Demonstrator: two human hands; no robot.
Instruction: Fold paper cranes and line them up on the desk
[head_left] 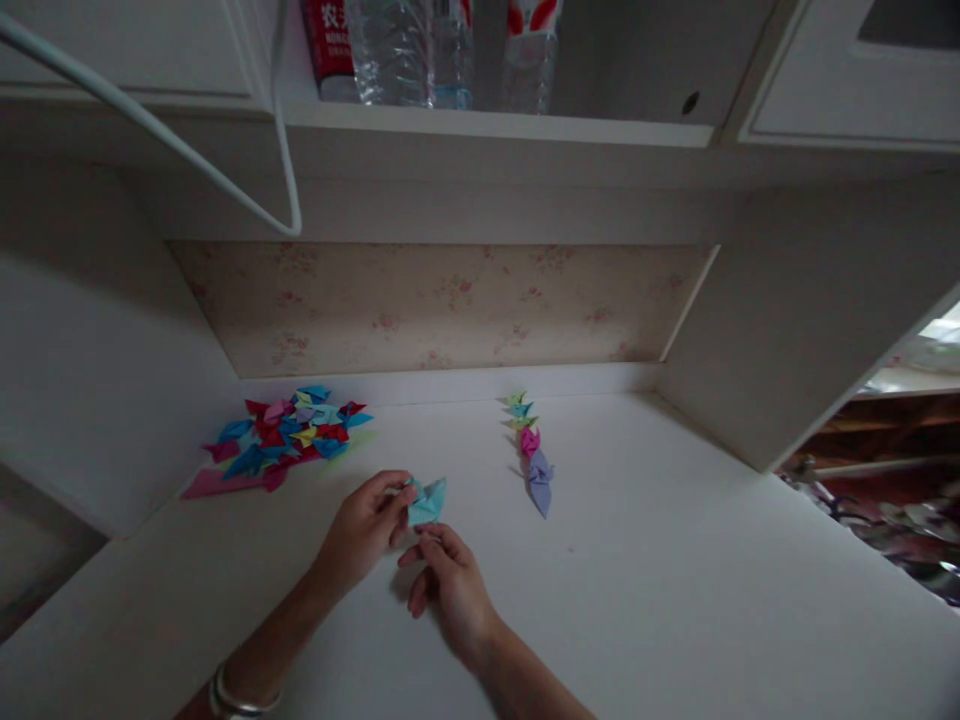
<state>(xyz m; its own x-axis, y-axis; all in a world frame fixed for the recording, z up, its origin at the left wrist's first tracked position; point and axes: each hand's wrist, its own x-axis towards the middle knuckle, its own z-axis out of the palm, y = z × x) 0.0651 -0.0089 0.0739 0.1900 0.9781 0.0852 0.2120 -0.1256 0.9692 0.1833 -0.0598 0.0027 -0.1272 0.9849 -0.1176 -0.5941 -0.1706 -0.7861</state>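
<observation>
A light turquoise folded paper crane [427, 501] is pinched by its left side between the thumb and fingers of my left hand [369, 515], just above the white desktop. Right below the crane is my right hand [450, 580], thumb and forefinger pressed together at the crane's lower edge, the other fingers curled and apart. Whatever sits in that pinch is too small to make out. To the right, several paper cranes lie in a line, a purple crane [540, 480] nearest me and a magenta crane [529, 441] behind it. A pile of colourful paper cranes [289, 432] lies at the left.
Under the pile is a pink sheet [225, 483]. A shelf [495, 122] with plastic bottles [394, 55] overhangs the desktop [675, 560]. A white cable [187, 150] hangs at upper left. Side panels [787, 300] enclose the desk's back.
</observation>
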